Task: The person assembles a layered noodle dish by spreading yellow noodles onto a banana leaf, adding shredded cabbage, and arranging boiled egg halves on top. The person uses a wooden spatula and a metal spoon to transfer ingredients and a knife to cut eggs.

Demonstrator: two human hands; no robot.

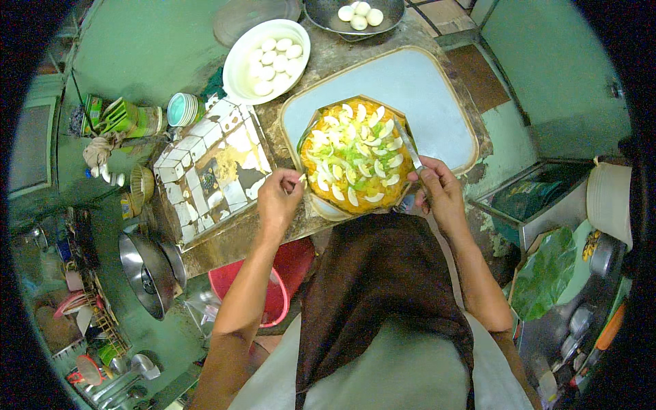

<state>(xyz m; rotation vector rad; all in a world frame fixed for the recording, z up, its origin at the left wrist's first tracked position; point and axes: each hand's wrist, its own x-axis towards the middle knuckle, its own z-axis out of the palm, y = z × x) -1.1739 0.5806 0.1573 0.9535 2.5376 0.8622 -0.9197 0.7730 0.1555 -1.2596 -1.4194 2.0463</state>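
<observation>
An eight-sided tray [305, 126] holds yellow-orange noodle-like food [314, 152], topped with pale green shreds and many white egg slices [352, 195]. At its left rim my left hand [279, 203] is closed, thumb and fingertips pinching a small egg slice [303, 179]. My right hand [441, 191] grips a knife [411, 149] at the tray's right side. The blade points up and left along the rim; the handle is mostly hidden in the fingers. Beneath the food tray lies a larger light-blue board [437, 102] with a tan edge.
A white basin [232, 75] of peeled eggs stands behind to the left. Several more eggs [360, 15] sit in a dark wok [318, 12] at the back. Left is a broken-tiled counter [198, 181]; below it stands a red bucket [279, 301]. A large green leaf [544, 273] lies right.
</observation>
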